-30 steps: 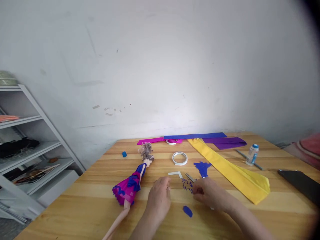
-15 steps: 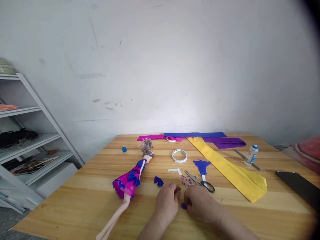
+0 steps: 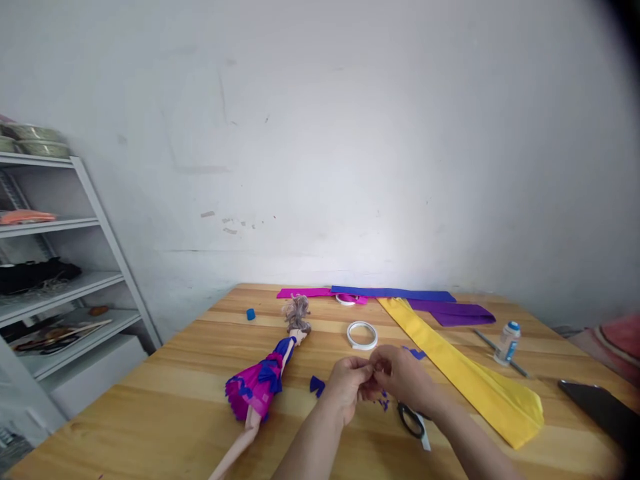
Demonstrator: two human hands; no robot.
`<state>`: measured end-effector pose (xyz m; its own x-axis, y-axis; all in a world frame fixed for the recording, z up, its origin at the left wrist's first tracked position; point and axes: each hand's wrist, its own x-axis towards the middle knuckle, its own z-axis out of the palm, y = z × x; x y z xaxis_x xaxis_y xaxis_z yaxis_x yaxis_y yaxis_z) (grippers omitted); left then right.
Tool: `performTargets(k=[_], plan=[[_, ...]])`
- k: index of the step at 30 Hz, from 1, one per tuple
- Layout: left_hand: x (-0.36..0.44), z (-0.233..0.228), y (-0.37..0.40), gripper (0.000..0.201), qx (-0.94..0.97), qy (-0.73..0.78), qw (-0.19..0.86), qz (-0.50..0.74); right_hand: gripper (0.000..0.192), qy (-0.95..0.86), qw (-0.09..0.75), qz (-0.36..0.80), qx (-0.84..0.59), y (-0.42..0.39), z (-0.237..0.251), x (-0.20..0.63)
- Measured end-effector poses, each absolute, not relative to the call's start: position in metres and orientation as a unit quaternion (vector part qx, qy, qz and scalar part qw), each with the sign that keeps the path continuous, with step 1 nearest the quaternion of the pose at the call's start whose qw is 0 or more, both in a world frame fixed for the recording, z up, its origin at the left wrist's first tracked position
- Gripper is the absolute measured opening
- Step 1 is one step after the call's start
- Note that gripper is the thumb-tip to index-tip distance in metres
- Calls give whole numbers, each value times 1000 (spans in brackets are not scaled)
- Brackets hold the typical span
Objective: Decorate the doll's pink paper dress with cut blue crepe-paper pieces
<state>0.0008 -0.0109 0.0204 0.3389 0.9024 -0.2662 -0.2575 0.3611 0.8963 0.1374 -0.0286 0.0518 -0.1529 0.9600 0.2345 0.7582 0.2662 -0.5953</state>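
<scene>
While both hands meet above the table (image 3: 150, 400), we find the left hand (image 3: 350, 383) and right hand (image 3: 400, 375) pinching a small blue scrap together, largely hidden between the fingertips. We judge the work partly done: the doll (image 3: 265, 377) already wears its pink-and-blue dress, while a blue bow (image 3: 317, 385) lies loose beside it and scissors (image 3: 411, 420) rest near the right wrist.

Left hand (image 3: 350, 383), right hand (image 3: 403, 377) pinching together (item hidden); doll (image 3: 265, 380) beside.
</scene>
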Motion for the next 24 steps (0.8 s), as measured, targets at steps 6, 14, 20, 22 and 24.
performTargets(k=[6,14,20,22,24], plan=[[-2,0,-2,35,337,421,704,461,16,-627,428,303,-577,-8,27,143],[-6,-2,-4,43,403,402,636,521,23,-621,455,323,-550,-16,8,132],[-5,0,-10,47,446,359,619,538,17,-546,513,427,-506,-18,10,117],[-4,-1,-11,47,447,354,627,531,16,-520,523,450,-504,-21,13,113],[-2,-2,-11,46,450,367,625,521,12,-508,532,455,-502,-23,16,112]])
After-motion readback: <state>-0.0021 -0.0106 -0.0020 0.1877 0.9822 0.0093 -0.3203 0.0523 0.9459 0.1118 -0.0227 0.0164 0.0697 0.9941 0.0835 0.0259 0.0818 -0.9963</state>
